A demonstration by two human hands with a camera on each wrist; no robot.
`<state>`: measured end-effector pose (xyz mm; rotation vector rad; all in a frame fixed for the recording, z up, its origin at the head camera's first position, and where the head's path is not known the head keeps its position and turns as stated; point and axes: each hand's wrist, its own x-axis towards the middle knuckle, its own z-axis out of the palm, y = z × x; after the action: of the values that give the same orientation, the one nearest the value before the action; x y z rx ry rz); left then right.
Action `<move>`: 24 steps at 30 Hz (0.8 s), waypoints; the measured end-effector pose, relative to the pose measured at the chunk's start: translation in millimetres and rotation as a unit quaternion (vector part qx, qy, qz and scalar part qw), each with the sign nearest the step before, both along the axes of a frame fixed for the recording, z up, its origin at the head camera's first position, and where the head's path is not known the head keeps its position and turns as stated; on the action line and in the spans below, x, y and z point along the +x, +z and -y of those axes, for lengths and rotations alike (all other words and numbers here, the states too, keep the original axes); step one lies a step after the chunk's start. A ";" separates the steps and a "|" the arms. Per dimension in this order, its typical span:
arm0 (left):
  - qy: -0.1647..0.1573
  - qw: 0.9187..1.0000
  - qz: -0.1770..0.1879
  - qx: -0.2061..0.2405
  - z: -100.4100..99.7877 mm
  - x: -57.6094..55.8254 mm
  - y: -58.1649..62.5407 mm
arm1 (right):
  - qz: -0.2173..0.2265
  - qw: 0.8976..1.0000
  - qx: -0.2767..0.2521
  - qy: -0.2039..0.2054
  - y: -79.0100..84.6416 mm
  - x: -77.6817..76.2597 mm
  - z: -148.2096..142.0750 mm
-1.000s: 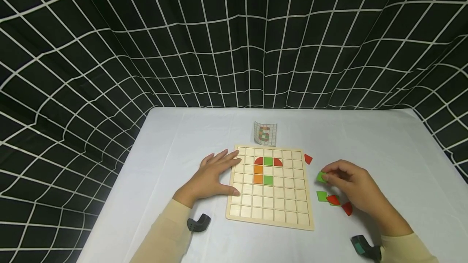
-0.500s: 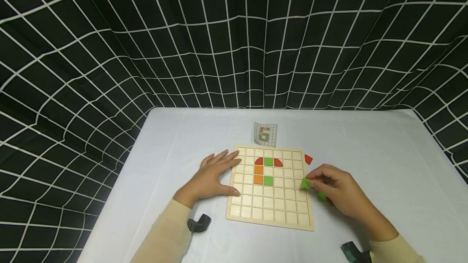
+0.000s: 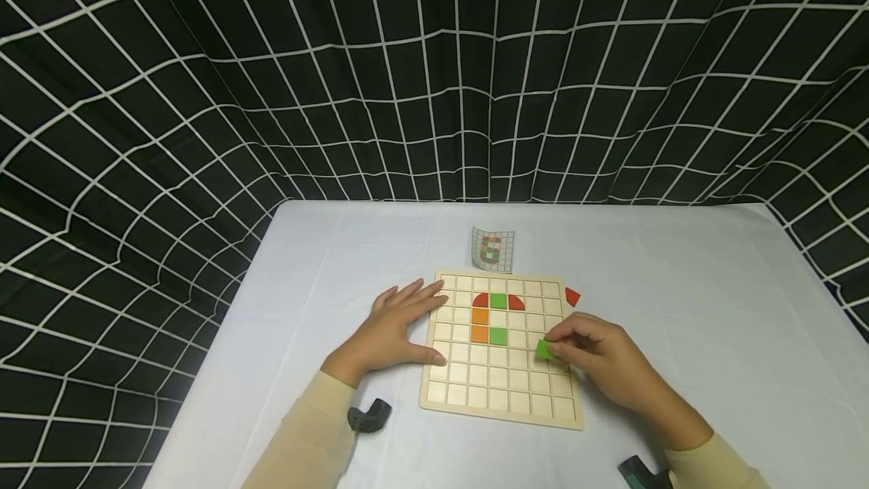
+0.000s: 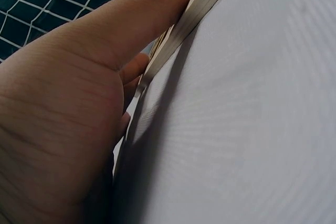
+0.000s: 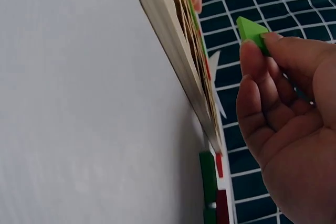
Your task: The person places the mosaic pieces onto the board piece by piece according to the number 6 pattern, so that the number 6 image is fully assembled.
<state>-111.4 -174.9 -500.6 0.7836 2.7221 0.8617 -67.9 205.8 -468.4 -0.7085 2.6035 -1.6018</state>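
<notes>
A wooden grid board (image 3: pixel 468 391) lies on the white table. Two red quarter-round tiles (image 3: pixel 480 299), green square tiles (image 3: pixel 498 336) and orange square tiles (image 3: pixel 480 316) sit in its cells. My left hand (image 3: pixel 390 334) rests along the board's left edge, fingers spread; the left wrist view shows its thumb (image 4: pixel 142 19) on the rim. Between thumb and fingertips, my right hand (image 3: pixel 604 361) pinches a green square tile (image 3: pixel 545 349), above the board's right side. The right wrist view shows that green tile (image 5: pixel 251 30) tilted and off the board.
A curled card (image 3: pixel 502 247) printed with a coloured pattern stands behind the board. One red tile (image 3: pixel 572 296) lies by its upper right edge. Green (image 5: pixel 208 177) and red tiles (image 5: pixel 222 205) lie beside the board, hidden by my right hand in the head view.
My right hand has carried the green tile leftward from the table on the right to over the board's right columns. My left hand has stayed in place.
</notes>
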 end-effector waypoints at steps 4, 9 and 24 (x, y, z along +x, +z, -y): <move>0.000 1.000 0.001 0.002 0.5 0.1 0.0 | 0.002 1.000 -0.012 0.007 -3.4 -2.2 5.1; 0.002 1.000 0.002 0.001 0.9 0.1 -1.0 | 0.014 1.000 -0.009 0.013 -5.9 -5.6 12.6; 0.002 1.000 0.002 -0.003 0.0 0.1 -0.4 | 0.084 0.993 0.080 0.003 -1.1 -9.6 31.2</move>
<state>-111.4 -174.9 -501.0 0.7738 2.7241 0.8533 -77.5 174.6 -469.5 -0.5453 2.5665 -1.3665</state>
